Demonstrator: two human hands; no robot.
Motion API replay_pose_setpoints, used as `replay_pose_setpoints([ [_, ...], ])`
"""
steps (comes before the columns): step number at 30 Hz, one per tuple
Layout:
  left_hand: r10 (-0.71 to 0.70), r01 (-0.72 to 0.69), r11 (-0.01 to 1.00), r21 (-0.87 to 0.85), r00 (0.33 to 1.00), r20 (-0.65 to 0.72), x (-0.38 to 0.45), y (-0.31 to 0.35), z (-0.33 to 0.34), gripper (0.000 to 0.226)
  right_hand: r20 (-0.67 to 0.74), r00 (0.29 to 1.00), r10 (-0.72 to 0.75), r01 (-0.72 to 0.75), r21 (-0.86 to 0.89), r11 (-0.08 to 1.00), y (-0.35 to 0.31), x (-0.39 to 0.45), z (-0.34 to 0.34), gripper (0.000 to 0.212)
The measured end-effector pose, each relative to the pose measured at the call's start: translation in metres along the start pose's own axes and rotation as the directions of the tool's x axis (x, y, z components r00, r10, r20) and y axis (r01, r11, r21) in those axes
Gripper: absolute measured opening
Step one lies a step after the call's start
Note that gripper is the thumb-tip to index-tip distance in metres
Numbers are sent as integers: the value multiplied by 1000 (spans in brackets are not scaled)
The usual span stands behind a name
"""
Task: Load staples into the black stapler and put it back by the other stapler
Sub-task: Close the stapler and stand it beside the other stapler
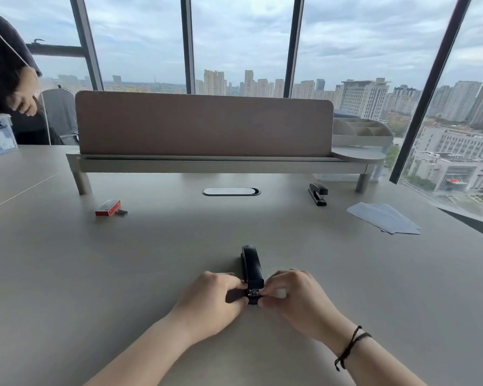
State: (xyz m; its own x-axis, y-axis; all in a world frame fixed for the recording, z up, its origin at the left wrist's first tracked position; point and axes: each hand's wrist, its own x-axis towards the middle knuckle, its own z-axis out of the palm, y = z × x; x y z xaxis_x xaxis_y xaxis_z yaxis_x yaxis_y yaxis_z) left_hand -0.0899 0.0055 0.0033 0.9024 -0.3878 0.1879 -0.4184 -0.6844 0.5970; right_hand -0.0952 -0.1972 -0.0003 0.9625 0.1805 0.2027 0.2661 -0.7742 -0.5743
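A black stapler lies on the grey desk in front of me, its long axis pointing away from me. My left hand grips its near end from the left. From the right, my right hand pinches the same end with its fingertips. A small metal part shows between my fingers. A second black stapler sits at the far right under the shelf. At the far left lies a red staple box with a dark strip of staples beside it.
A raised desk shelf with a brown divider panel spans the back. On its right end stands a desk organizer. Sheets of paper lie at the right. A cable port is set mid-desk. Another person stands at the far left.
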Motion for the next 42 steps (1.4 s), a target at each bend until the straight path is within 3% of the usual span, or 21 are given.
replay_pose_setpoints([
  [18, 35, -32, 999, 32, 996, -85, 228, -3, 81, 34, -177, 967, 181, -192, -43, 981, 138, 146, -54, 9],
  [26, 38, -31, 997, 69, 992, -117, 316, -3, 104, 23, -280, 935, 218, -230, -12, 973, 186, 206, -66, 11],
  [42, 39, -30, 998, 55, 986, -164, 363, -6, 118, 23, -375, 899, 226, -257, -35, 966, 211, 244, -64, 17],
])
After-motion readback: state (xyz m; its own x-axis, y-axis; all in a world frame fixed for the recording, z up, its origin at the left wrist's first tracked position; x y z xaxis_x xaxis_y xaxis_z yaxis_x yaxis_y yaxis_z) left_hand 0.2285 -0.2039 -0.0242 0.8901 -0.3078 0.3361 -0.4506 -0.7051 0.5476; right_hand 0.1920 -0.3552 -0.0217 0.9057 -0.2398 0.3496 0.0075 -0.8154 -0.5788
